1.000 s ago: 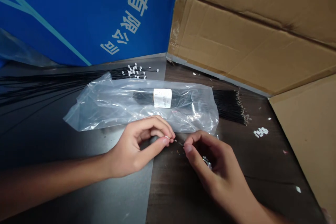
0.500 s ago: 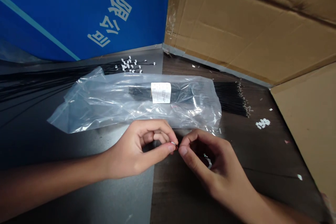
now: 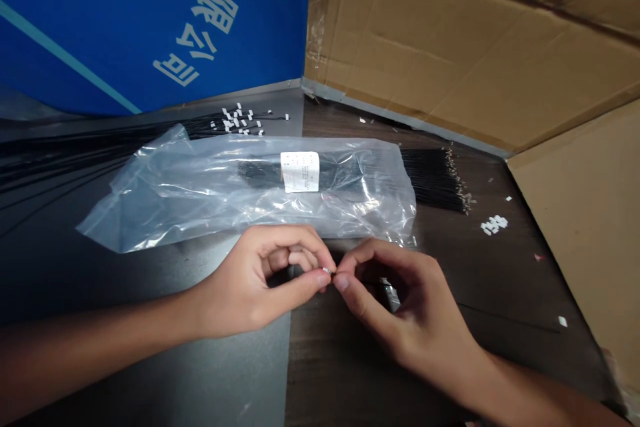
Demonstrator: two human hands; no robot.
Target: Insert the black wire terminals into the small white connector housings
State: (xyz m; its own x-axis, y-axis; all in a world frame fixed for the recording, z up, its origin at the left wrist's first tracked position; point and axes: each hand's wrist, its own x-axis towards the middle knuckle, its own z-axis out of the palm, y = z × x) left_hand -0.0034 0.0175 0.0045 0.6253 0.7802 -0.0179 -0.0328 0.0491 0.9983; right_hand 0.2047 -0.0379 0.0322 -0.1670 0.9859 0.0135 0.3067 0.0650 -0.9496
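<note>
My left hand (image 3: 263, 278) pinches a tiny white connector (image 3: 327, 271) between thumb and forefinger. My right hand (image 3: 395, 300) comes in from the other side, its thumb and forefinger closed on a thin black wire (image 3: 336, 273) right at the connector, so the fingertips nearly meet. A small shiny metal-and-white piece (image 3: 389, 293) shows under the curled right fingers. The clear plastic bag (image 3: 150, 207) lies just beyond both hands, holding a black wire bundle (image 3: 260, 175) and a white label (image 3: 300, 172).
Loose black wires (image 3: 90, 157) with white connectors fan out behind the bag, and a second wire bundle (image 3: 433, 180) sticks out at its right. A few white connectors (image 3: 494, 225) lie on the dark wood tabletop (image 3: 500, 280). A blue board (image 3: 150, 27) and brown cardboard (image 3: 450, 33) stand behind.
My hands have moved closer together, and the right fingertips have come up to the connector held by the left. The whole view has drifted slightly upward and left.
</note>
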